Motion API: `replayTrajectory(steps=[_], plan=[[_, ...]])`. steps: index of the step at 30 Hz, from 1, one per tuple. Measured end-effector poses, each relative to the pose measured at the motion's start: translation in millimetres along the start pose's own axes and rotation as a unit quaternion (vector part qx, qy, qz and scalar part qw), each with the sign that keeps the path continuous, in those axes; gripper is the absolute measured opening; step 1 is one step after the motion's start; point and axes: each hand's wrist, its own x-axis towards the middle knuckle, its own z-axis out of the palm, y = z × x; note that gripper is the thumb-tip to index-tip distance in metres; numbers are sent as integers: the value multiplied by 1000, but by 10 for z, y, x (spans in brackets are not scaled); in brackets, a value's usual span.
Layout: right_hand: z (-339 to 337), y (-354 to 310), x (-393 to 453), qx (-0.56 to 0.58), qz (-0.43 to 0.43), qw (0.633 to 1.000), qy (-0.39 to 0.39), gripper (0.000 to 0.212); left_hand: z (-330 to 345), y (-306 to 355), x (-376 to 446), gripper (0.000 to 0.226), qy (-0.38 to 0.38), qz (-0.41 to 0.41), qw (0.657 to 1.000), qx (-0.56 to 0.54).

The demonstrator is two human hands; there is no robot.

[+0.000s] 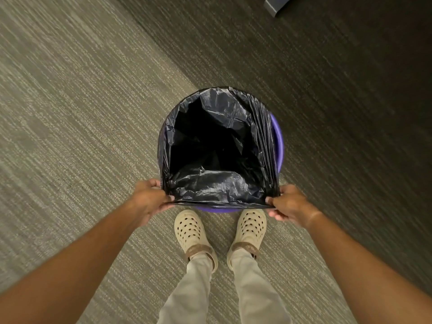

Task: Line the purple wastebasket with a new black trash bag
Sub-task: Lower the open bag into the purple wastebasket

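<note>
The purple wastebasket (279,141) stands on the carpet just ahead of my feet. A black trash bag (217,188) hangs open inside it, its mouth spread wide. The bag covers the far and left rim, while purple rim shows bare on the right and in a thin strip at the near edge. My left hand (149,199) pinches the bag's near-left corner. My right hand (289,204) pinches the near-right corner. Between them the bag's near edge is stretched taut and straight above the near rim.
Grey striped carpet (70,113) lies all around, darker to the right. My two feet in beige clogs (189,230) stand right behind the basket. A dark grey furniture corner (275,5) shows at the top right edge.
</note>
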Motion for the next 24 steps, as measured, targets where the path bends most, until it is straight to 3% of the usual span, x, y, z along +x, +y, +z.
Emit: replayTrajectory(steps=[4,10,14,18,24], plan=[[62,42,88,104,-14,992,70,5,77,-126,49,49,17,24,1000,2],[237,137,223,179,-47,975,119,18,203,-339,155,20,42,55,990,120],[351,109,288,195,-96,969,116,28,253,-381,236,18,58,99,977,181],[357,121,311,246,-84,959,110,22,252,-448,254,25,43,93,983,150],[222,64,228,295,-85,946,102,21,266,-435,295,25,107,111,978,139]])
